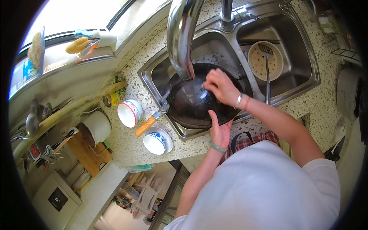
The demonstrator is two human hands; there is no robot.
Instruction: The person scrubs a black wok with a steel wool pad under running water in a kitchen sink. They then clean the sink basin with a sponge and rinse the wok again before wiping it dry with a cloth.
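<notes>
Got a big black wok (184,109) sitting in the left basin (220,48) of a double steel sink (186,133), right beneath the chrome faucet (178,42), glossy dark face turned up. Comes with a wooden handle (146,125), poking out past the sink edge over the speckled counter (128,147).

Down at the near rim of the wok, a left hand (221,132), partly open, with thumb up against the edge and fingers running underneath, so basically gripping it there. Also wearing a green bangle (218,146) on that wrist.

On top of the wok, a right hand (222,87) with fingers curled down toward the middle of the surface. Pretty blurry around those fingertips, so can't really tell about anything tucked inside the curl. Wearing a pale bracelet (239,100) on that side.

Over in the right basin (301,65), a cream colander (255,67) with a slotted turner (265,50) lying across it, long handle pointing back toward the near edge of the sink.

Left of the sink, just beside the wok handle: a red-rimmed bowl (133,109) on one side, a blue-and-white bowl (161,140) on a white dish (170,143) on the other. Farther left, a white pot (99,126) near a wooden cutting board (86,151).
</notes>
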